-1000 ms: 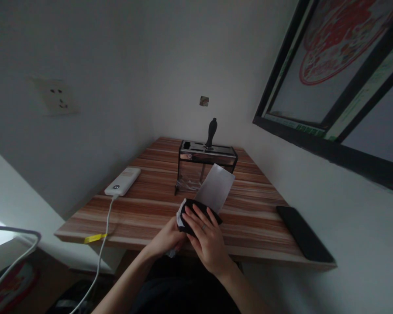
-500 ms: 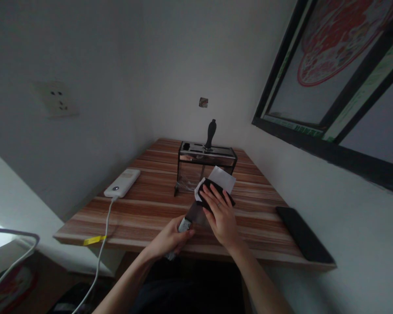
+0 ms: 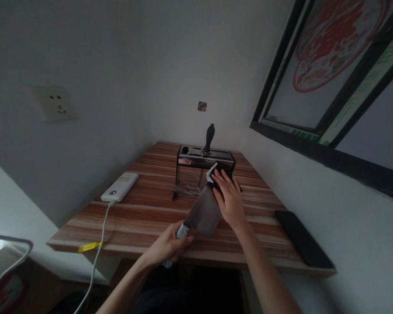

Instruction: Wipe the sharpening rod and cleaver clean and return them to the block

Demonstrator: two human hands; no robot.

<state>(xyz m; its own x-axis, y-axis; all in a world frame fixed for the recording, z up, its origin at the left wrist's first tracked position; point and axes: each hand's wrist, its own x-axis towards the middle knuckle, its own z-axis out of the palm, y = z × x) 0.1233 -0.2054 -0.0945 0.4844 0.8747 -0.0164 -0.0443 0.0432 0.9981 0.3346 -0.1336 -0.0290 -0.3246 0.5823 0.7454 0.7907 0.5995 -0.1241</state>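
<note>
My left hand [image 3: 168, 244] is wrapped around the grey handle of a cleaver [image 3: 203, 211], held at a slant above the front of the table. Its broad blade points up and away to the right. Against the far end of the blade, my right hand [image 3: 231, 200] presses a black cloth [image 3: 215, 183] with a white edge; the fingers lie over the cloth and the blade tip is hidden beneath. Just behind stands a clear-sided knife block [image 3: 222, 156] with a black frame. One black-handled knife [image 3: 210, 137] sticks up out of its slotted top.
The wood-grain table [image 3: 144, 218] fits into a corner between walls. On the left lies a white power bank [image 3: 120, 186] with a white cable [image 3: 100, 250] bearing a yellow tag. A black phone [image 3: 303, 237] lies by the right edge. A framed picture [image 3: 334, 65] hangs on the right wall.
My right hand and the cloth have slid up and to the right along the blade towards its far end. More of the blade near the handle shows now. My left hand keeps the handle.
</note>
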